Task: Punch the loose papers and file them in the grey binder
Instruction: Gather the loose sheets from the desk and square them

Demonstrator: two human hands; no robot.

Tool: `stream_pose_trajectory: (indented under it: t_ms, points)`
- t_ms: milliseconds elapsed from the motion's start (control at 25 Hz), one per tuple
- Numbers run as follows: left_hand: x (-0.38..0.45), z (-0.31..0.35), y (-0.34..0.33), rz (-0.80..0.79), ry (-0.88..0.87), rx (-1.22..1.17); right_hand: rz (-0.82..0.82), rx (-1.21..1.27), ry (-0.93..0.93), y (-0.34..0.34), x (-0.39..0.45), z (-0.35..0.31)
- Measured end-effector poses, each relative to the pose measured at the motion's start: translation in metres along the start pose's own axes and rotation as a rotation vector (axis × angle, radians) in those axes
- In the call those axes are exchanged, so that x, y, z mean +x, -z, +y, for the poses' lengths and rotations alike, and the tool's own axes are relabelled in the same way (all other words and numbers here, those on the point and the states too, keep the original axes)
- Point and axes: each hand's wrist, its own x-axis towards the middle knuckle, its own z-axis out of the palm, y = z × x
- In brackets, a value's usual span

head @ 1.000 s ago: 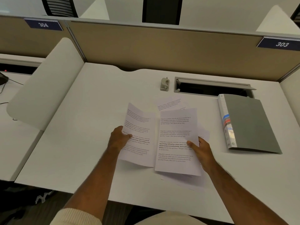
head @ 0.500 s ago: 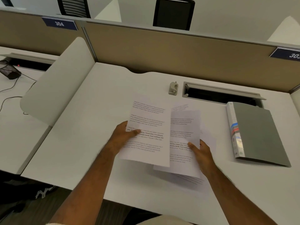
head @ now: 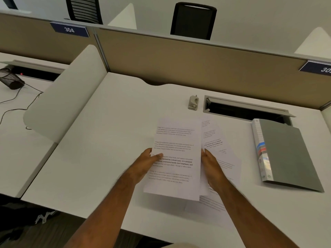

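Observation:
My left hand [head: 146, 162] pinches the left edge of a printed sheet [head: 176, 140] held just above the white desk [head: 89, 149], thumb on top. My right hand [head: 210, 166] grips the other printed sheets [head: 215, 140], which the left sheet now largely overlaps. More loose paper [head: 213, 204] lies flat on the desk beneath them. The closed grey binder [head: 290, 154] lies to the right, its labelled spine toward the papers. A small grey hole punch [head: 193, 102] stands at the back of the desk.
A cable slot [head: 247, 110] with a raised flap opens in the desk behind the binder. A tan partition [head: 197, 63] closes the back. A curved white divider [head: 66, 97] bounds the left side; beyond it lie a mesh pen cup [head: 10, 78] and cables.
My left hand has slid its sheet to the right, over the sheets in my right hand. The two hands have come closer together. The camera has shifted so the scene sits further right.

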Motion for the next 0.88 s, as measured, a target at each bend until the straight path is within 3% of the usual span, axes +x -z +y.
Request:
stream_pose_trajectory:
  t_ms: [160, 480, 720, 880]
  points:
    - [0.003, -0.002, -0.008, 0.038, 0.011, -0.001, 0.133, -0.015, 0.007, -0.003, 0.000, 0.003]
    - [0.004, 0.023, 0.001, 0.196, -0.110, 0.105, -0.018, -0.152, 0.049, -0.007, 0.008, -0.020]
    - [0.000, 0.080, 0.010, 0.261, -0.364, 0.193, 0.020, -0.261, 0.266, -0.021, 0.018, -0.070]
    - [0.004, 0.085, 0.010, 0.273, -0.356, 0.224, -0.006, -0.344, 0.283, -0.029, 0.027, -0.065]
